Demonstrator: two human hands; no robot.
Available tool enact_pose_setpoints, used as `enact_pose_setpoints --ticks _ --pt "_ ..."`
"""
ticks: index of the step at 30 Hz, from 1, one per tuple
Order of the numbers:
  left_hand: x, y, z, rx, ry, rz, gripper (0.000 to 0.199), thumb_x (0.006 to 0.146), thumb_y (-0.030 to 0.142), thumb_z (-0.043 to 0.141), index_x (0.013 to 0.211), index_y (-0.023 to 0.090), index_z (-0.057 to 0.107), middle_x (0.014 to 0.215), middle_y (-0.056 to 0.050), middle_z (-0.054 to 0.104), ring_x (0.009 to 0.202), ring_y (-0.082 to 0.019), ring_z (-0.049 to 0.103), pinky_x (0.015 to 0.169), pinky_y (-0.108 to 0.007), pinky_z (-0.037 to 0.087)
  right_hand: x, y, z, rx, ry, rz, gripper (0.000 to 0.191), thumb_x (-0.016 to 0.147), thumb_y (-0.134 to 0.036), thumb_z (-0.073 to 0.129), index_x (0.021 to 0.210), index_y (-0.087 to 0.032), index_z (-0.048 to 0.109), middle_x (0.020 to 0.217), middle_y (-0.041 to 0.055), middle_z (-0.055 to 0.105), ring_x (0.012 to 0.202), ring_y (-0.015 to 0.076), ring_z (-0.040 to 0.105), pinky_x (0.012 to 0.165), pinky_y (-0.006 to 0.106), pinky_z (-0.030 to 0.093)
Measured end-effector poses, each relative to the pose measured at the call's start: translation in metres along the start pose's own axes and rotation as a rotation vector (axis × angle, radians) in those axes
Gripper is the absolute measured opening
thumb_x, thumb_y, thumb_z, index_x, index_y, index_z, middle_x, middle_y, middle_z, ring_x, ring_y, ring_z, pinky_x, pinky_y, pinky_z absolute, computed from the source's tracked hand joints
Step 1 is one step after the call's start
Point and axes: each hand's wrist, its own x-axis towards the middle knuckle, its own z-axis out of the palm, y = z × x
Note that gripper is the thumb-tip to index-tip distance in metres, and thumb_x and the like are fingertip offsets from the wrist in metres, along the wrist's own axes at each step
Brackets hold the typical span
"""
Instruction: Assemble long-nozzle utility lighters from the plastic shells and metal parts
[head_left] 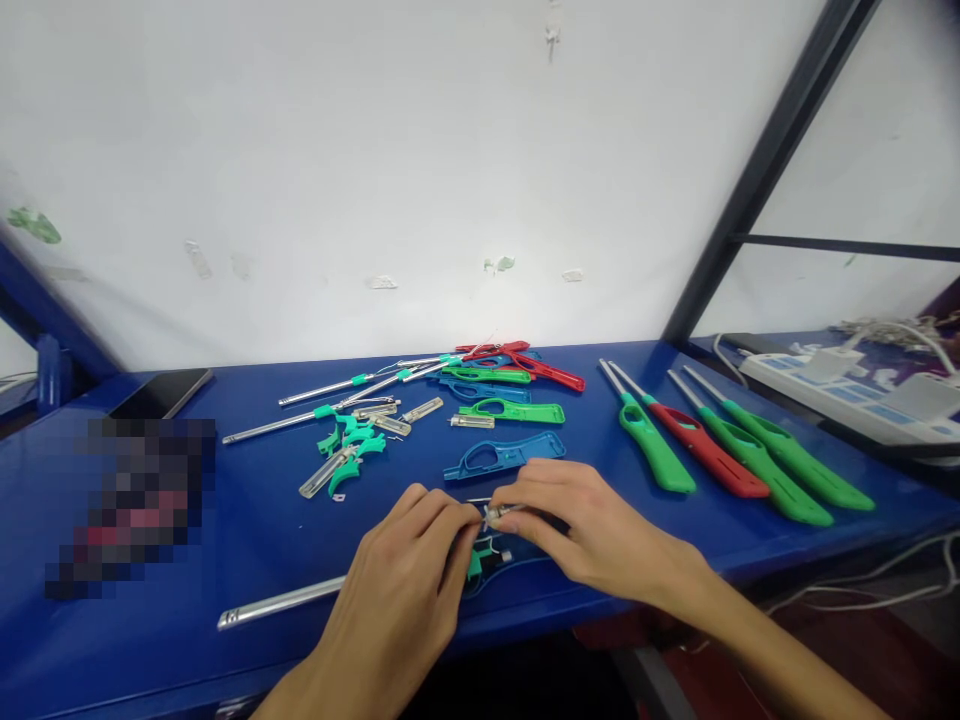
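My right hand pinches a clear lighter fuel tank by its sides, mostly hidden by the fingers, with its valve end facing left. At that end, the thumb and fingertips of my left hand press together on something too small to make out. Below the hands lies a blue lighter shell half with a green trigger in it. A silver metal tube extends left from under my left hand. Just beyond my hands is another blue shell half.
Several assembled lighters lie at the right. Farther back are a pile of coloured shells, metal tubes, teal triggers and clear tanks. A phone lies back left; a white power strip stands at right.
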Motion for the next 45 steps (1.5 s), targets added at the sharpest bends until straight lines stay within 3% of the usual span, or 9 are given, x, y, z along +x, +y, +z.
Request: enact_pose_setpoints --ticks 14,23,35,45 --pt "-0.0026 -0.0016 0.0009 0.037 0.002 0.024 0.018 0.103 0.005 0.054 0.105 0.021 0.064 0.091 0.000 0.070 0.079 -0.019 0.059 0.073 -0.034 0.052 -0.0015 -0.0018 0.0034 0.006 0.014 -0.038 0.028 0.112 -0.035 0.056 0.113 -0.016 0.077 0.087 0.0044 0.073 0.078 0.0175 0.063 0.074 0.029 0.050" --pt "0.0012 0.0020 -0.0016 0.058 0.050 0.021 0.015 0.102 0.007 0.059 0.105 0.021 0.064 0.091 0.000 0.073 0.078 -0.019 0.057 0.070 -0.034 0.051 -0.0021 -0.0015 0.0026 0.011 0.069 -0.043 0.025 0.112 -0.029 0.055 0.111 -0.017 0.077 0.088 0.0045 0.075 0.078 0.0179 0.063 0.075 0.030 0.051" --pt "0.0037 -0.0004 0.0015 0.045 0.033 0.063 0.020 0.103 0.003 0.054 0.101 0.019 0.066 0.089 -0.001 0.071 0.078 -0.019 0.056 0.070 -0.033 0.052 -0.0028 -0.0008 0.0056 -0.027 0.066 -0.085 0.032 0.113 -0.037 0.052 0.116 -0.016 0.077 0.088 0.0061 0.075 0.077 0.0180 0.065 0.074 0.029 0.054" --pt "-0.0014 0.0015 -0.0015 0.065 0.037 0.049 0.018 0.101 0.004 0.060 0.108 0.020 0.063 0.095 0.000 0.073 0.083 -0.020 0.056 0.074 -0.035 0.052 -0.0030 -0.0018 0.0049 -0.020 0.107 -0.075 0.027 0.112 -0.029 0.054 0.110 -0.015 0.077 0.084 0.0049 0.073 0.075 0.0180 0.062 0.072 0.030 0.051"
